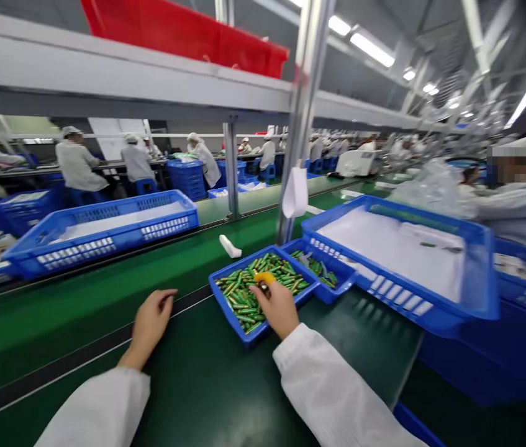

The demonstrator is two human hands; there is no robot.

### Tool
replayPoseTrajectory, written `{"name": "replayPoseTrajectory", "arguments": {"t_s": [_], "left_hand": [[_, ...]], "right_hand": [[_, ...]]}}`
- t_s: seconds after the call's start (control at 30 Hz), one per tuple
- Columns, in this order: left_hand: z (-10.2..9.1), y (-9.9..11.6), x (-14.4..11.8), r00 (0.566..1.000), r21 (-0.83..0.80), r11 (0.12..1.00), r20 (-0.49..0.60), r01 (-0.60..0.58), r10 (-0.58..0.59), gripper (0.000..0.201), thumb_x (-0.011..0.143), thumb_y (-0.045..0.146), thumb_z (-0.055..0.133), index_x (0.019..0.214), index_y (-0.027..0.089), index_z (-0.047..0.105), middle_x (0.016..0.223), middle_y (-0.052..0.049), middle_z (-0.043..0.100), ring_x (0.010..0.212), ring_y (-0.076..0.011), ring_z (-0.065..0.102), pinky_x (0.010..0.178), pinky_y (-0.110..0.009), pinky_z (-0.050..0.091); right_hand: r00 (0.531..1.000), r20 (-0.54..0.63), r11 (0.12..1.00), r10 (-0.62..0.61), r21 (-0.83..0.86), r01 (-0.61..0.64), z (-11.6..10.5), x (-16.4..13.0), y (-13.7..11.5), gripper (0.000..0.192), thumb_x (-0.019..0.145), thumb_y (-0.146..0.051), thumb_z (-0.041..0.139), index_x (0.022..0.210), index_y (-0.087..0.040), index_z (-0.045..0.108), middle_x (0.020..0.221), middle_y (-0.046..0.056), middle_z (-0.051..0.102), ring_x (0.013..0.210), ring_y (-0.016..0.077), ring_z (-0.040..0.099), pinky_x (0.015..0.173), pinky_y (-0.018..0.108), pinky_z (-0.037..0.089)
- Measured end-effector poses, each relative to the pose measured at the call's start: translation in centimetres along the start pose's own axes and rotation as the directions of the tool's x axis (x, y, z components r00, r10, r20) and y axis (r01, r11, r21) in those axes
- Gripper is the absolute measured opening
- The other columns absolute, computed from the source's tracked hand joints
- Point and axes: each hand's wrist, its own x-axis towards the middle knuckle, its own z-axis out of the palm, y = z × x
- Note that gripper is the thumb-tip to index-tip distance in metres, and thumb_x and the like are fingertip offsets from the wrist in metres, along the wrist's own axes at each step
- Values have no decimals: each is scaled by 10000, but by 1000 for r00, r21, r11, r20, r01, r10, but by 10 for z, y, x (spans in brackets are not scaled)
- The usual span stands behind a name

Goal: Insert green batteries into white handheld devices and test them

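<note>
My right hand point(280, 308) reaches over a shallow blue tray point(245, 339) filled with small green cylinders point(244, 292) with metallic ends, which look like battery cells. Its thumb and fingers are pinched together, and a yellow cover point(265, 277) shows on one finger. Something small and dark is at the fingertips, too blurred to name. Left of the tray, my left hand point(151, 318) hovers near the edge of the green belt, fingers loosely extended and nothing visible in them. A smaller blue tray point(344, 287) with more green cylinders adjoins the first.
A large blue crate point(449, 315) lined with white stands right, holding a few small pieces. Another blue crate point(104, 231) sits across the green belt point(81, 310). A white piece point(230, 246) lies behind the tray. A metal post point(302, 118) rises there; a co-worker point(523, 205) sits right.
</note>
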Motion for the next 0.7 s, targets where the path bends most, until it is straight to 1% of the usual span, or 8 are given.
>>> {"name": "replayPoseTrajectory", "arguments": {"t_s": [0.2,0.3,0.37,0.43,0.5,0.57,0.63,0.7], "left_hand": [[67,21,46,982,-39,990,125,-139,142,340,920,250,399,1151,163,633,1188,-98,579,1090,-203,590,998,-341,471],[95,29,77,975,-35,988,158,-153,157,423,931,235,433,1341,162,508,1358,-138,446,1148,-228,560,1024,-394,459],[112,37,95,972,-30,988,174,-153,156,514,910,238,503,1415,176,430,1448,-161,331,1221,-263,512,1049,-440,435],[125,44,110,967,-30,988,198,-154,157,556,865,245,601,1400,204,456,1493,-157,269,1293,-302,450,1075,-481,402],[132,47,118,962,-30,988,225,-151,153,526,790,225,703,1296,224,559,1505,-133,283,1313,-328,429,1083,-502,388],[129,45,120,963,-34,991,233,-131,135,433,736,161,743,1152,220,638,1489,-106,339,1262,-305,486,1065,-473,415],[118,44,115,974,-53,994,201,-96,105,330,741,113,727,1054,189,656,1441,-95,414,1190,-256,540,1036,-433,450],[104,51,104,989,-101,993,129,-57,70,256,805,156,695,1055,151,638,1342,-103,505,1149,-236,557,1006,-439,472]], "right_hand": [[999,-32,1000,-19,19,19,-3,-3,3,456,914,-546,491,605,-215,445,505,-18,441,466,144,443,509,267,325],[991,-95,995,-91,-47,87,-5,-4,-2,488,947,-532,470,580,-221,388,489,-30,432,439,128,445,484,258,321],[984,-115,989,-134,-80,126,-8,-4,-6,455,975,-501,444,627,-208,448,480,-46,418,419,122,438,463,253,314],[978,-129,984,-163,-99,150,-9,-3,-10,441,991,-477,429,647,-203,464,475,-53,409,405,117,429,448,249,308],[977,-132,983,-166,-102,154,-10,-3,-10,462,994,-464,427,606,-214,407,484,-45,418,409,114,426,447,249,306],[979,-133,985,-153,-96,141,-9,-3,-8,488,988,-460,437,570,-224,345,501,-30,438,427,116,429,456,253,303],[985,-121,990,-126,-83,117,-6,-3,-5,468,984,-447,435,580,-216,394,533,-11,479,461,129,454,478,259,311],[996,-58,995,-72,-73,68,-5,-5,-4,398,981,-405,437,656,-190,518,599,19,548,522,153,511,521,268,347]]}}
